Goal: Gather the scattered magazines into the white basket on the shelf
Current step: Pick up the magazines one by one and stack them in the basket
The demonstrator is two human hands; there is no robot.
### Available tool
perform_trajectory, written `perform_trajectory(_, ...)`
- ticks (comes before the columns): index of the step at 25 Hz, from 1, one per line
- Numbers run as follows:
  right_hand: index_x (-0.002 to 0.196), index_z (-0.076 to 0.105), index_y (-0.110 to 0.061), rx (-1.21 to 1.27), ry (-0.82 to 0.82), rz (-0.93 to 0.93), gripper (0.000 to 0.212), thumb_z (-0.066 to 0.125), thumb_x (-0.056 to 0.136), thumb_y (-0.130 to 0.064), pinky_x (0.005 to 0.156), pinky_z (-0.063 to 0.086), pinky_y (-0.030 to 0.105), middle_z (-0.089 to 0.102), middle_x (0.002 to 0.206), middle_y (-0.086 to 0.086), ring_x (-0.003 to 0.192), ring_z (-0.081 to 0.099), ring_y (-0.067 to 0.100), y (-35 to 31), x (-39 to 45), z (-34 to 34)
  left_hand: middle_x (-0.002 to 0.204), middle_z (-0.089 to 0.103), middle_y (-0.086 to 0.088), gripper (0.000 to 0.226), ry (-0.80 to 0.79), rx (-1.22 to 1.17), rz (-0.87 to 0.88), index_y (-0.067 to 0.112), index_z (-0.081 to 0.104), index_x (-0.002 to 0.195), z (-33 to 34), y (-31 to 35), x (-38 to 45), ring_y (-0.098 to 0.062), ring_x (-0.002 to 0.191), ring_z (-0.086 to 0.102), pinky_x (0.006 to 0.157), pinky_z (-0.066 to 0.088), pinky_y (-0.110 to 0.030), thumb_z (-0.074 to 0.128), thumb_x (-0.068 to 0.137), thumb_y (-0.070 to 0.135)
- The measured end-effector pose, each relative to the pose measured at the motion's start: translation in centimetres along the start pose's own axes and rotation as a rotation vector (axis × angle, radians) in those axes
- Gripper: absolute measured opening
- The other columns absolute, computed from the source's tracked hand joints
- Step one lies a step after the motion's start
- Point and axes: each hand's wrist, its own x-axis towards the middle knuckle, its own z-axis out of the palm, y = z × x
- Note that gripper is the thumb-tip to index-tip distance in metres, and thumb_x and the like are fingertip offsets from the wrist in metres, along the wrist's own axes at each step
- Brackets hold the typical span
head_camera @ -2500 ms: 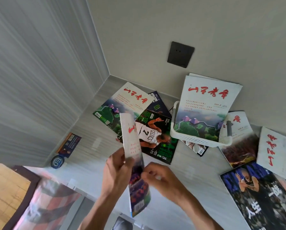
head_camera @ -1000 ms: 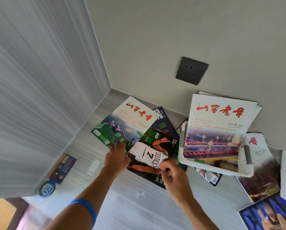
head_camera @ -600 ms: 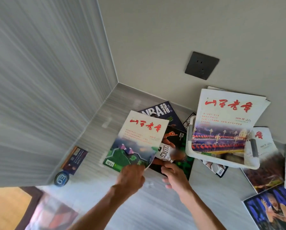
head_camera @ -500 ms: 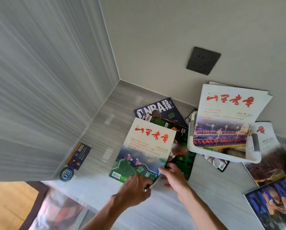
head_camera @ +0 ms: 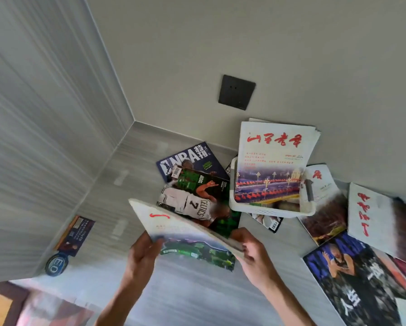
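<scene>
Left hand and right hand both grasp a lifted magazine above the shelf. Beyond, the Celtics magazine and NBA magazine lie loose; the white basket holds several upright. Roughly half appears gathered.

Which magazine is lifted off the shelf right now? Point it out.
The white-covered magazine with the green landscape, gripped by the left hand and right hand; the others lie flat or stand in the basket.

Magazine between both hands, off shelf
</scene>
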Motion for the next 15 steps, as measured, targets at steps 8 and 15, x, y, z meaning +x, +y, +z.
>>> perform_trajectory(8, 0.1, 0.064, -0.015, 0.017, 0.457, 0.108, 0.014, 0.057, 0.094, -0.004, 0.065, 0.053, 0.05, 0.074, 0.09, 0.014, 0.074, 0.064, 0.041, 1.1, -2.5, -7.9, 0.09, 0.073, 0.0, 0.027, -0.16, 0.297, 0.18, 0.005, 0.066, 0.102, 11.8, 4.6, -1.2, -0.023, 0.081, 0.069, 0.064, 0.054, -0.03, 0.051, 0.084, 0.018)
perform_trajectory(15, 0.094, 0.059, -0.043, 0.15, 0.633, -0.022, 0.036, 0.053, 0.094, -0.007, 0.055, 0.058, 0.029, 0.073, 0.102, -0.018, 0.065, 0.067, 0.009, -5.3, 4.6, -18.9, 0.111, 0.071, 0.011, 0.027, -0.194, 0.274, 0.215, 0.025, 0.062, 0.11, 19.4, 15.5, 7.0, -0.006, 0.093, 0.069, 0.065, 0.055, -0.012, 0.053, 0.093, 0.006)
